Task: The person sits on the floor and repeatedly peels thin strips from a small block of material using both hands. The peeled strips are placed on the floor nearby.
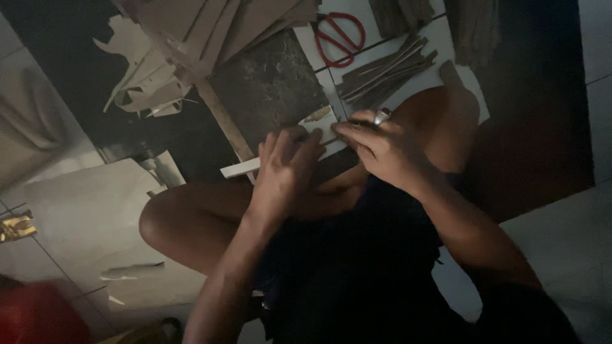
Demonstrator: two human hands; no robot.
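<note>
I sit cross-legged on the floor in dim light. My left hand (pixel 288 164) presses down on a long white strip (pixel 241 168) that lies across my lap, its left end sticking out. My right hand (pixel 380 148), with a ring on one finger, meets the left hand's fingertips at the strip's right part and pinches something thin there; what it is cannot be made out. A small brownish scrap (pixel 317 114) lies just beyond the fingers.
Red-handled scissors (pixel 339 38) lie on white floor tiles ahead. Beside them is a pile of thin dark strips (pixel 387 72). Stacked cardboard sheets (pixel 217 25) and cut scraps (pixel 148 79) are at upper left. A pale sheet (pixel 83 210) lies left of my knee.
</note>
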